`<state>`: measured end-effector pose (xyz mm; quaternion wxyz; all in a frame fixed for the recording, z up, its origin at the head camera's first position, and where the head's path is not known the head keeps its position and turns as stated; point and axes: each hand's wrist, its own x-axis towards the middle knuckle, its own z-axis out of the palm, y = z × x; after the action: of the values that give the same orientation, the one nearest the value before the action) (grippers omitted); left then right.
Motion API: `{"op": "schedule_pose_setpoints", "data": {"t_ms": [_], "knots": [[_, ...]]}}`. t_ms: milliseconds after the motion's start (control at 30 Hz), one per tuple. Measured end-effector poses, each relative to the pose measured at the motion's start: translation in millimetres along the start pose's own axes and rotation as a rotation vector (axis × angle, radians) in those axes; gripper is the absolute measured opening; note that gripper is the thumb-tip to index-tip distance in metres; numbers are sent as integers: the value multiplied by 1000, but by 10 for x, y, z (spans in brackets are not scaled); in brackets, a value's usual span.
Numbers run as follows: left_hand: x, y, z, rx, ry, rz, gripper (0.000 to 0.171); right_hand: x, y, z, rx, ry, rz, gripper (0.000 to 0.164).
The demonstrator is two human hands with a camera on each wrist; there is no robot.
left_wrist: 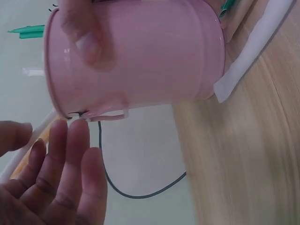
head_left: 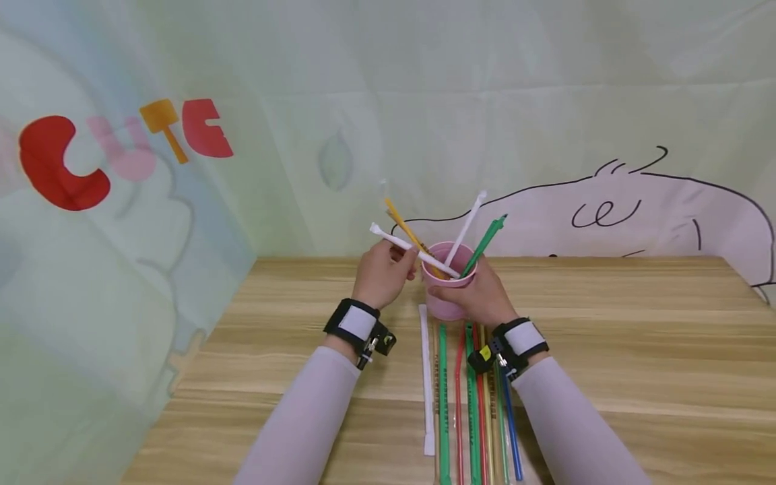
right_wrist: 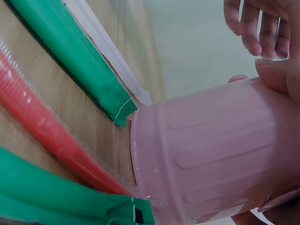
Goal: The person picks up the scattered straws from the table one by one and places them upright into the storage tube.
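Observation:
A pink cup (head_left: 445,306) with a small side handle stands on the table, and my right hand (head_left: 486,295) grips it, with the thumb (left_wrist: 89,42) across its wall. Several straws lean in the cup: a yellow one (head_left: 401,222), a white wrapped one (head_left: 394,237) tilted left, another white wrapped one (head_left: 467,226) and a green wrapped one (head_left: 486,241). Beside the cup's left rim is my left hand (head_left: 380,276). In the left wrist view its fingers are loosely bent, thumb apart, with the tilted straws passing behind them and nothing visibly pinched.
Wrapped straws lie in a row before the cup, including white (head_left: 427,391), green (head_left: 444,404), red (head_left: 459,411) and blue (head_left: 512,431). The wooden table (head_left: 291,316) ends at a printed cloth backdrop (head_left: 303,148). Both wrists wear cameras on straps.

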<state>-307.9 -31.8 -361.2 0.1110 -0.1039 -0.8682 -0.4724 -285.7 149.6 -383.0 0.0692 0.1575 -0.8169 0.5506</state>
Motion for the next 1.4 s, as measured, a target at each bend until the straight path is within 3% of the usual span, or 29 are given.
{"op": "schedule_pose_setpoints", "data": {"t_ms": [233, 367, 567, 767, 967, 1133, 1400], "knots": [[107, -63, 114, 114, -6, -48, 32, -19, -19, 2, -21, 4, 25, 73], [124, -89, 152, 125, -12, -55, 42, -23, -22, -5, -23, 0, 18, 73], [62, -112, 183, 3, -48, -52, 61, -24, -48, -5, -26, 9, 28, 72], [-29, -138, 295, -99, -143, -56, 87, 21, 73, 1, -20, 13, 0, 72], [-76, -179, 442, -203, -213, 22, 94, 83, 336, -4, -103, 21, 8, 78], [-110, -170, 550, -280, -185, 69, 92, 97, 410, -17, -142, 29, -4, 72], [-207, 40, 517, -366, -157, 92, 88, 86, 383, -70, -182, 16, -21, 73]]}}
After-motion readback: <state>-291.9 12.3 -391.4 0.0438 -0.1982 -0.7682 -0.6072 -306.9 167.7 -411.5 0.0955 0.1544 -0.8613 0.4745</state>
